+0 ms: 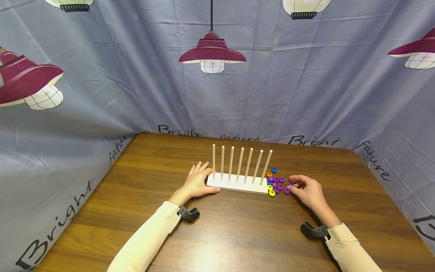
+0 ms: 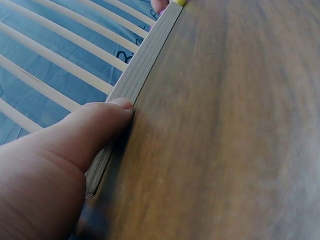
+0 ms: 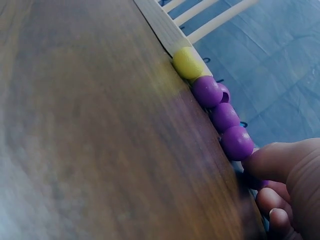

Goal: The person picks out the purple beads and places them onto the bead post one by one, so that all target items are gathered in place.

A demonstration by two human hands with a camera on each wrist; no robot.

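A white wooden peg stand (image 1: 239, 184) with a row of several upright dowels sits on the table. My left hand (image 1: 197, 184) holds its left end, the thumb along the front edge and the index finger at the back; the other fingers extend away. To the right of the stand, my right hand (image 1: 310, 192) pinches a purple bead (image 3: 256, 182) between thumb and fingers, low at the tabletop. Another purple bead (image 1: 287, 191) lies by the thumb. Between this hand and the stand are several loose beads: purple, yellow (image 1: 272, 193), blue (image 1: 274, 170) and orange (image 1: 269, 175).
The brown wooden table (image 1: 231, 230) extends around the stand on all sides. Behind it and at both sides hangs a grey-blue curtain (image 1: 217, 102) printed with lamps and lettering. Each wrist wears a black camera mount (image 1: 188, 214).
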